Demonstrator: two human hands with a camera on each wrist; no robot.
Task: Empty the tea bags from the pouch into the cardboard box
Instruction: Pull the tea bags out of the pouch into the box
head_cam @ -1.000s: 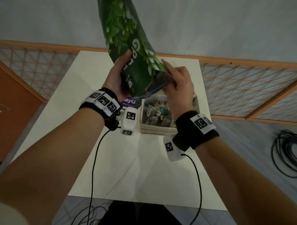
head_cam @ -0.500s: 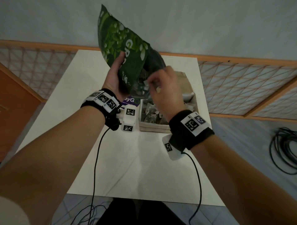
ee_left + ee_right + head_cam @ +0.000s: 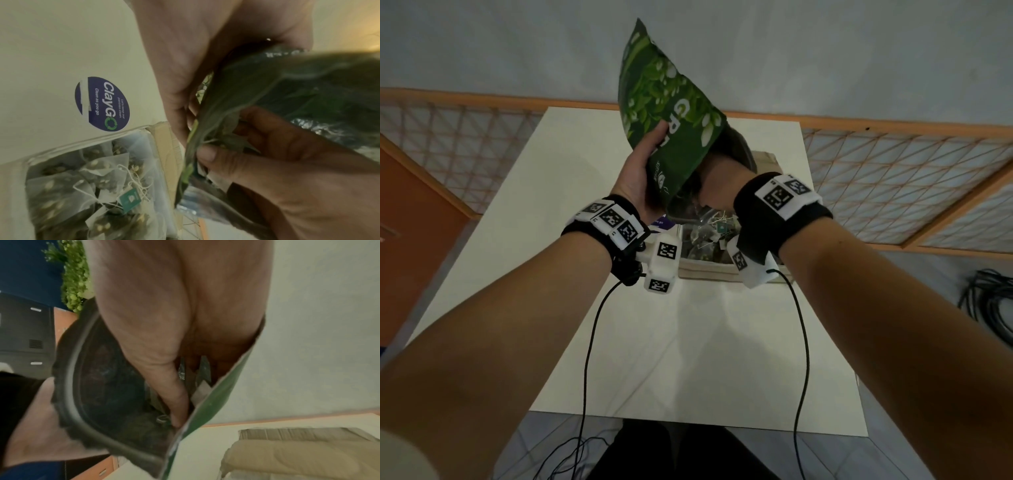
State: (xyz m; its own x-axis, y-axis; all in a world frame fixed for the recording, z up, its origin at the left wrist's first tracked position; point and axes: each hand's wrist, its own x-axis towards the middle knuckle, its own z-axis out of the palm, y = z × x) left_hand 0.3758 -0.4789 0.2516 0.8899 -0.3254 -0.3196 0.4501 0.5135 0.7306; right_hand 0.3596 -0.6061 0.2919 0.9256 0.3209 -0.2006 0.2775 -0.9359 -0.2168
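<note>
A green leaf-printed pouch (image 3: 671, 137) hangs tilted, mouth down, above the open cardboard box (image 3: 709, 272). My left hand (image 3: 650, 150) grips the pouch's left side, thumb on the front. My right hand (image 3: 722, 185) is pushed into the pouch mouth, its fingers hidden in the head view. In the left wrist view the right thumb and fingers (image 3: 207, 155) pinch a mesh tea bag (image 3: 232, 141) just inside the pouch (image 3: 287, 81). Several tea bags (image 3: 92, 178) lie in the box. The right wrist view shows the thumb (image 3: 174, 394) deep in the pouch (image 3: 205, 410).
The box stands at the far right of a cream table (image 3: 688, 342). A round purple sticker (image 3: 102, 104) lies flat on the table left of the box. Wrist camera cables trail over the near table edge. Coiled black cables (image 3: 989, 301) lie on the floor at right.
The pouch has come lower and tilted left. My right hand left the pouch's rim and went inside its mouth. The left hand has kept its grip.
</note>
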